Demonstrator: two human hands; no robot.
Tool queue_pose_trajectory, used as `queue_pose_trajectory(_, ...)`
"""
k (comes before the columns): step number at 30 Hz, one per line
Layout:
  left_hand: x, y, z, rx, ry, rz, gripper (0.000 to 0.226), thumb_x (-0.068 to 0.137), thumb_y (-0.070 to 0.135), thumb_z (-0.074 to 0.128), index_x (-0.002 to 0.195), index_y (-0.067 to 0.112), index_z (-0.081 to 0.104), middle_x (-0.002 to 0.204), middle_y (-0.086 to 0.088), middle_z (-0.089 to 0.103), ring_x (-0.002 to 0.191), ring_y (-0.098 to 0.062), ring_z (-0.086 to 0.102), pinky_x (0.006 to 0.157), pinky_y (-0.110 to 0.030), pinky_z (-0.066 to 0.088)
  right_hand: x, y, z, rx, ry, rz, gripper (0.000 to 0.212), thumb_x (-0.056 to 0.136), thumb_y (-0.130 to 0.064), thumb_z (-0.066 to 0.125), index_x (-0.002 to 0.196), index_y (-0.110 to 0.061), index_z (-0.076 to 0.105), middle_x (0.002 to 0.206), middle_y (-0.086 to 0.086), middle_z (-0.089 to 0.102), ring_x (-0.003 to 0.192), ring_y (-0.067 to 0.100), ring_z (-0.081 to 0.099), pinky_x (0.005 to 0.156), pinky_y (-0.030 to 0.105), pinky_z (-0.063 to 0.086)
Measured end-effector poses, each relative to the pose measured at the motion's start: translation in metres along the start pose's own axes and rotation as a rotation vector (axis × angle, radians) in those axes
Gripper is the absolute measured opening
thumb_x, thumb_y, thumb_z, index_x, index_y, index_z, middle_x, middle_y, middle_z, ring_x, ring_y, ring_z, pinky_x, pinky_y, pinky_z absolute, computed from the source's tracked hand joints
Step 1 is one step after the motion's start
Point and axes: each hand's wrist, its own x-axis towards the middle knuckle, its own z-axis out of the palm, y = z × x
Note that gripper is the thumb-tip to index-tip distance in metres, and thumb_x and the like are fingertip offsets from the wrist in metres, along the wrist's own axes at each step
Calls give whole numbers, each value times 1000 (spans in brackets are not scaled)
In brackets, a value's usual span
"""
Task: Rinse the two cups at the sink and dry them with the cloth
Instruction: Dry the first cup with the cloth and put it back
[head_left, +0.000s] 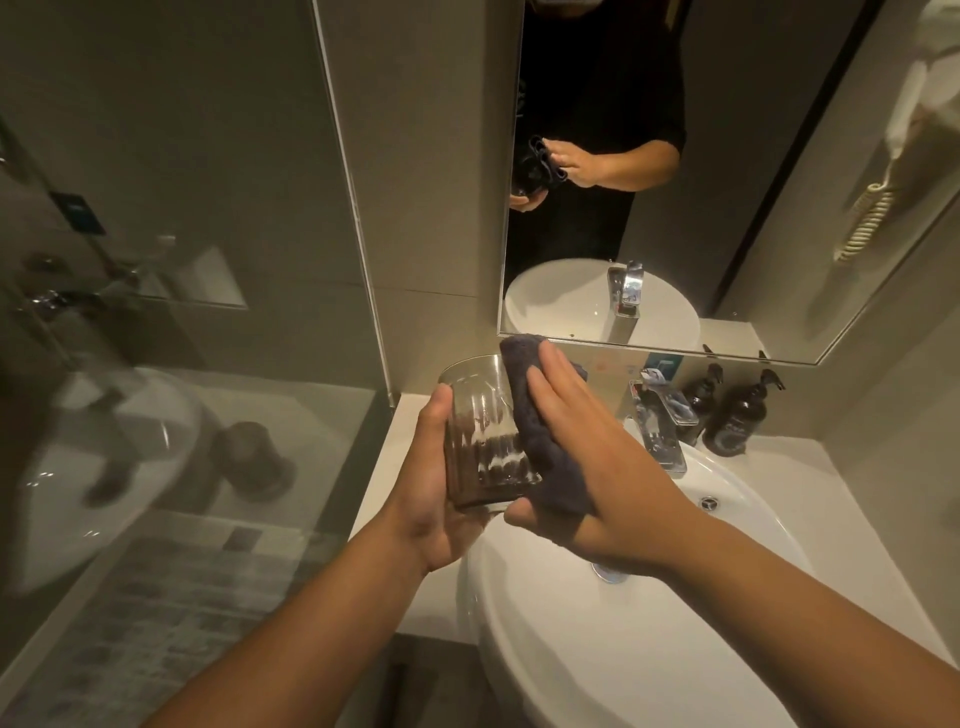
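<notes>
My left hand (436, 488) grips a ribbed clear glass cup (480, 431) from below and the left, holding it above the left rim of the white sink (649, 649). A dark grey cloth (540, 441) lies against the cup's right side. My right hand (587, 457) presses the cloth onto the glass with straight fingers, thumb under the cloth's lower end. Only one cup is in view.
A chrome tap (662, 431) stands behind the basin, with two dark pump bottles (735, 415) to its right on the white counter (779, 457). A mirror (675, 208) hangs above. A glass shower partition (182, 312) runs along the left.
</notes>
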Motion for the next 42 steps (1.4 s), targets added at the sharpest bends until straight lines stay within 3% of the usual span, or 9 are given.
queue_pose_trajectory(5, 1, -2, 6, -38, 17, -10, 72, 89, 69, 40, 127, 15, 69, 128, -17, 69, 113, -31, 68, 103, -48, 49, -10, 1, 14, 30, 100, -22, 104, 80, -65, 58, 153, -8, 9, 162, 6, -2, 150, 17, -4, 119, 22, 4)
queue_pose_trajectory(10, 4, -8, 3, -69, 80, -46, 78, 90, 71, 41, 132, 11, 65, 138, -20, 61, 124, -35, 60, 115, -52, 39, -21, 0, 29, 42, 129, -13, 104, 80, -62, 61, 150, -1, 13, 161, 14, 4, 150, 24, 0, 120, 26, 6)
queue_pose_trajectory(19, 5, -6, 5, -14, 122, -31, 76, 90, 73, 40, 129, 13, 68, 131, -17, 67, 124, -34, 63, 111, -49, 45, -31, -1, 37, -11, 95, -28, 109, 79, -62, 65, 151, -2, 9, 161, 17, 3, 149, 32, 0, 121, 34, 7)
queue_pose_trajectory(22, 4, 1, 8, 58, 79, -5, 70, 94, 68, 34, 116, 16, 76, 118, -15, 74, 106, -27, 72, 97, -44, 53, -24, 2, 28, 24, 64, -17, 112, 78, -66, 61, 152, -6, 2, 162, 11, -5, 149, 26, -5, 121, 33, 5)
queue_pose_trajectory(25, 3, 7, 10, 94, 53, -8, 72, 92, 69, 38, 130, 15, 67, 131, -19, 67, 119, -35, 65, 110, -55, 44, -5, 1, 8, 141, 20, 78, 113, 74, -79, 49, 151, -27, -15, 159, -7, -23, 147, 11, -17, 119, 31, 4)
queue_pose_trajectory(28, 6, 9, 8, 98, 34, -12, 75, 93, 72, 35, 134, 15, 62, 133, -20, 65, 118, -39, 62, 112, -63, 34, 9, -2, -4, 121, -8, 91, 116, 71, -79, 50, 148, -31, -22, 155, -16, -30, 144, 5, -22, 117, 31, 5)
queue_pose_trajectory(33, 3, 20, 12, 75, 100, 45, 69, 93, 67, 41, 126, 13, 69, 124, -17, 71, 116, -33, 67, 103, -47, 50, 2, -14, 1, -40, -20, 3, 113, 73, -80, 47, 151, -20, -8, 158, -2, -21, 146, 11, -20, 117, 24, -3)
queue_pose_trajectory(36, 3, 24, 9, 91, 146, 52, 71, 95, 67, 38, 122, 11, 71, 119, -14, 73, 111, -28, 70, 96, -40, 53, -9, -21, 13, -203, -21, -85, 106, 80, -77, 45, 151, -8, 7, 160, 14, -2, 149, 24, -9, 118, 44, 6)
queue_pose_trajectory(42, 0, 13, 13, 217, 185, 8, 64, 94, 68, 40, 128, 22, 68, 122, -13, 73, 115, -30, 69, 106, -52, 49, 1, -15, 12, -254, -23, -111, 101, 82, -68, 53, 150, -5, 13, 160, 17, 5, 149, 28, -5, 119, 46, 12)
